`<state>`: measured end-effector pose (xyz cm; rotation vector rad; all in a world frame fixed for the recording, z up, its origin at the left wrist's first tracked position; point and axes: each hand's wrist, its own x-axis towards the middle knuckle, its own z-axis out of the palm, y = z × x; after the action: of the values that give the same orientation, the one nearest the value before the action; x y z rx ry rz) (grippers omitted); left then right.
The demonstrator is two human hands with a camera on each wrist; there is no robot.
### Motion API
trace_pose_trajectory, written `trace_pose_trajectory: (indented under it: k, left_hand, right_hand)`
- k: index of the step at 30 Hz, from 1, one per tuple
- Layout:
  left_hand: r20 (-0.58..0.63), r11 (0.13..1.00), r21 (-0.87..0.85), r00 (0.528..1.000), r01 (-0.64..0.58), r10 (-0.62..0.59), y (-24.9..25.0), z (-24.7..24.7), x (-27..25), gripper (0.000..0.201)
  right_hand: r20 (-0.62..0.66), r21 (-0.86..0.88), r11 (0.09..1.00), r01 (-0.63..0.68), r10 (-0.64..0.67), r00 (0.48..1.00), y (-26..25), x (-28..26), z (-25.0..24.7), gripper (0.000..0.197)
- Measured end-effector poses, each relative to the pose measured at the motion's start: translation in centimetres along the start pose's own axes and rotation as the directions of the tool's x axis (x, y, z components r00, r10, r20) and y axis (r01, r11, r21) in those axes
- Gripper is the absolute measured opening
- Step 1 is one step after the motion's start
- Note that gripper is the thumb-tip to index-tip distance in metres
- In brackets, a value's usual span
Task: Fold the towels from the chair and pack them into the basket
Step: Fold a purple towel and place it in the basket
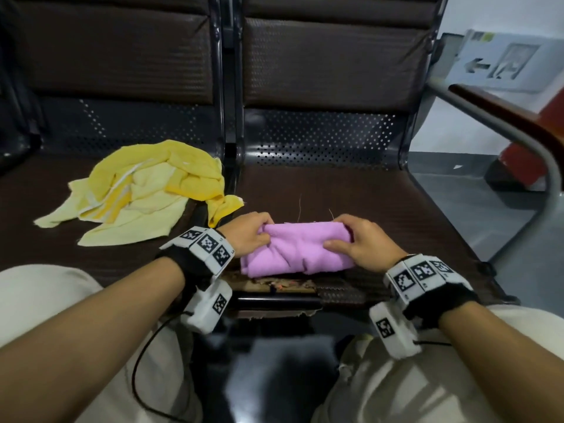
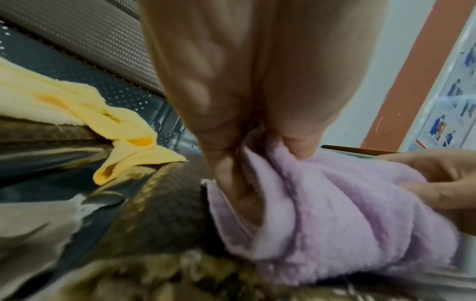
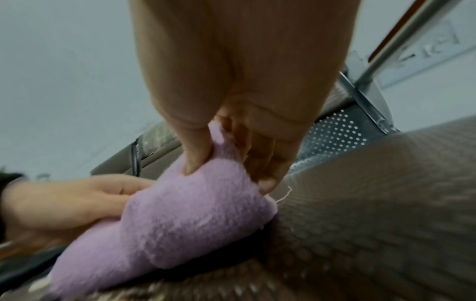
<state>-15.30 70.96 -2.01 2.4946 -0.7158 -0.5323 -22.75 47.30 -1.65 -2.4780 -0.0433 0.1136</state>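
A folded pink towel [image 1: 300, 251] lies near the front edge of the right seat [image 1: 351, 190]. My left hand [image 1: 251, 236] pinches its left end, thumb and fingers bunching the cloth [image 2: 322, 203]. My right hand [image 1: 363, 239] grips the right end, thumb on top and fingers curled round the far edge [image 3: 185, 213]. Crumpled yellow towels [image 1: 146, 193] sit unfolded on the left seat, one corner hanging into the gap between the seats [image 2: 134, 150]. No basket is in view.
A metal armrest with a brown pad [image 1: 518, 123] rises at the right of the seat. The seat's front edge [image 1: 274, 285] is torn and frayed. My knees in light trousers [image 1: 427, 377] are below the seat. Dark backrests [image 1: 335, 62] stand behind.
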Motion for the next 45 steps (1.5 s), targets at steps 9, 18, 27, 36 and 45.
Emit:
trace_pose_trajectory:
  k: [9,18,27,36,45]
  left_hand:
    - [0.075,0.997,-0.007,0.994,0.076,-0.075,-2.6,0.0,3.2,0.023]
    - [0.288,0.923,0.383,0.947,0.025,-0.145,-0.4,-1.0,1.1,0.066]
    - [0.210,0.925,-0.260,0.919,-0.277,0.334,8.4,-3.2,-2.4,0.054]
    - [0.015,0.898,-0.115,0.903,-0.425,0.429,21.4,-2.5,-4.3,0.008]
    - [0.204,0.788,0.217,0.816,-0.576,0.541,36.6,7.9,-0.3,0.036]
  right_hand:
    - [0.064,-0.215,0.903,-0.371,0.392,0.918,1.7,4.8,1.4,0.052]
    - [0.222,0.255,0.895,-0.366,0.314,0.923,-1.7,3.7,1.9,0.040]
    - [-0.075,0.411,0.905,0.112,-0.089,0.993,-7.3,-5.9,-6.4,0.027]
    - [-0.514,0.382,0.907,0.175,0.052,0.856,-2.8,-16.7,-16.9,0.018]
    - [-0.692,0.567,0.822,0.053,0.440,0.573,9.2,-29.0,-17.8,0.022]
